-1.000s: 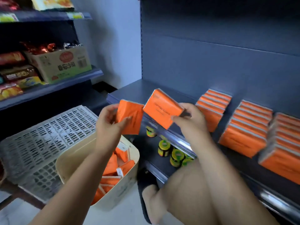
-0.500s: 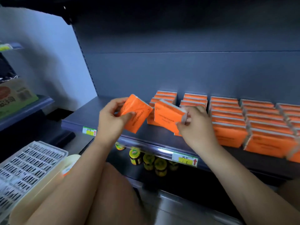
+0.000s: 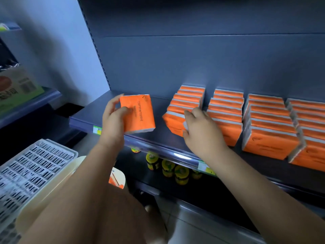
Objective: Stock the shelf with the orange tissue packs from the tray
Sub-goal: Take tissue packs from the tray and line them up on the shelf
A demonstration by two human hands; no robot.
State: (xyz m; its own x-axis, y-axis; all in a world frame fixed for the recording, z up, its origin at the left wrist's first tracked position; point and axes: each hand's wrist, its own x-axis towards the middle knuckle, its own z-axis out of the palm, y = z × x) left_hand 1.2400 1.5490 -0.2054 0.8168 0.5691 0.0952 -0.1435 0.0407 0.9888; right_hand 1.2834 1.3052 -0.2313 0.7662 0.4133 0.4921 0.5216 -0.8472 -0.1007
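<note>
My left hand (image 3: 114, 118) grips one orange tissue pack (image 3: 139, 113) printed "COTTON TISSUE", held flat above the left part of the dark shelf (image 3: 91, 118). My right hand (image 3: 202, 131) holds a second orange pack (image 3: 173, 123) at the front of the leftmost row of packs (image 3: 188, 99) standing on the shelf. More rows of orange packs (image 3: 269, 124) fill the shelf to the right. The cream tray (image 3: 52, 187) sits at the lower left; one orange pack (image 3: 115, 178) shows in it past my arm.
A white slotted crate (image 3: 29, 175) lies beside the tray at the lower left. Small yellow-lidded jars (image 3: 168, 168) stand on the lower shelf under my hands. A cardboard box (image 3: 15, 87) sits on the neighbouring shelf at left. My knee (image 3: 105, 217) fills the bottom centre.
Both hands moved from over the tray up to the shelf. The right hand brought its pack down against the front of the leftmost row; the left pack now hovers further left.
</note>
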